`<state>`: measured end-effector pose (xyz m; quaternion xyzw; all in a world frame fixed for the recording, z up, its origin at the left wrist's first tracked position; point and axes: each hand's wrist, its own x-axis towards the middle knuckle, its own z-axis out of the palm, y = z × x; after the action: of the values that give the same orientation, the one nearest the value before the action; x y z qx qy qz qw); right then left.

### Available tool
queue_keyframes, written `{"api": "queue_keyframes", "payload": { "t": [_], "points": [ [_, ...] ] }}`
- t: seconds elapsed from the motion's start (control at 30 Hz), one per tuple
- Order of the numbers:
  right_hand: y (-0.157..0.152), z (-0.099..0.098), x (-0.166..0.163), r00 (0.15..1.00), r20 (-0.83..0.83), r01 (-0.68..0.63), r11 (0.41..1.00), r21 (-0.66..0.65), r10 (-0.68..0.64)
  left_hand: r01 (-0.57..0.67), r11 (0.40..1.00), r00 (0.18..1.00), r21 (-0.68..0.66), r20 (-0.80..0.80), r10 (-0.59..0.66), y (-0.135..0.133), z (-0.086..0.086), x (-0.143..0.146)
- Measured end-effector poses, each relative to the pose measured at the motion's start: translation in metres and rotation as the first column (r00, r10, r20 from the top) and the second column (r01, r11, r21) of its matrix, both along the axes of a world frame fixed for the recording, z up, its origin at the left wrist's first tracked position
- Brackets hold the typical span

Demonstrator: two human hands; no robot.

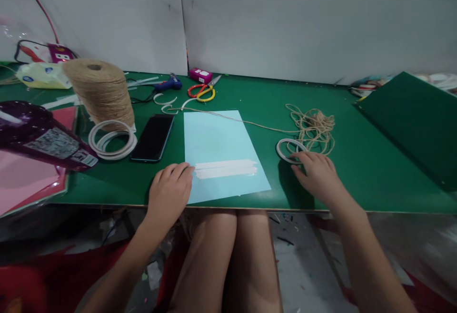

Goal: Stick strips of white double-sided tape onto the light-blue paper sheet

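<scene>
A light-blue sheet of paper (pixel 217 137) lies on the green table, with several white strips of tape (pixel 225 169) side by side across its lower part. My left hand (pixel 170 187) rests at the sheet's lower left edge, fingers laid down and fingertips touching the paper by the strip ends. To the right of the sheet, my right hand (pixel 317 175) grips a thin white roll of tape (pixel 282 150) by its near side, thumb and fingers on the ring. Just behind that roll is a loose tangle of twine (pixel 316 125), its strand running left over the paper's top.
Left of the sheet are a phone (pixel 153 138), stacked tape rolls (pixel 112 141), a twine spool (pixel 100 92) and a purple bottle (pixel 43 134). Scissors (pixel 205 90) and a blue glue gun (pixel 169 83) lie behind. A green board (pixel 410 127) is at right.
</scene>
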<state>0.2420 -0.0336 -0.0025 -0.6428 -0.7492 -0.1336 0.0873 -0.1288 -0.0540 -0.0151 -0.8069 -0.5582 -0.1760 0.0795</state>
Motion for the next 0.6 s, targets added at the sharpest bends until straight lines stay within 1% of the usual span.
{"api": "queue_keyframes", "payload": {
  "t": [0.07,0.17,0.23,0.3,0.37,0.43,0.47,0.53,0.6],
  "points": [
    [0.002,-0.004,0.013,0.999,0.054,0.001,1.000,-0.018,0.000,-0.009,1.000,0.999,-0.017,-0.046,0.008,0.003,0.002,0.001],
    [0.004,-0.008,0.014,0.996,0.084,-0.006,1.000,0.025,0.004,0.014,0.999,0.998,-0.047,-0.059,-0.016,0.009,0.000,-0.001],
    [0.007,-0.006,0.009,1.000,0.023,-0.022,0.997,0.068,0.021,0.055,0.997,0.997,-0.057,-0.043,-0.058,0.013,-0.004,-0.004],
    [0.011,-0.001,0.000,0.990,-0.125,-0.053,0.995,0.089,0.064,0.087,0.995,0.996,-0.055,-0.027,-0.088,0.016,-0.006,-0.007],
    [0.014,0.009,-0.015,0.944,-0.312,-0.080,0.992,0.102,0.108,0.088,0.996,0.996,-0.032,0.006,-0.088,0.019,-0.003,-0.005],
    [0.014,0.020,-0.037,0.876,-0.465,-0.094,0.990,0.100,0.131,0.091,0.996,0.993,-0.003,0.078,-0.091,0.020,0.007,0.002],
    [0.013,0.026,-0.050,0.848,-0.510,-0.113,0.989,0.090,0.144,0.111,0.994,0.985,0.005,0.133,-0.110,0.020,0.013,0.007],
    [0.011,0.035,-0.078,0.814,-0.550,-0.185,0.981,0.060,0.187,0.215,0.976,0.939,0.009,0.273,-0.210,0.019,0.027,0.021],
    [0.009,0.039,-0.105,0.771,-0.583,-0.285,0.958,0.043,0.256,0.319,0.947,0.855,0.035,0.420,-0.304,0.018,0.037,0.037]
  ]
}}
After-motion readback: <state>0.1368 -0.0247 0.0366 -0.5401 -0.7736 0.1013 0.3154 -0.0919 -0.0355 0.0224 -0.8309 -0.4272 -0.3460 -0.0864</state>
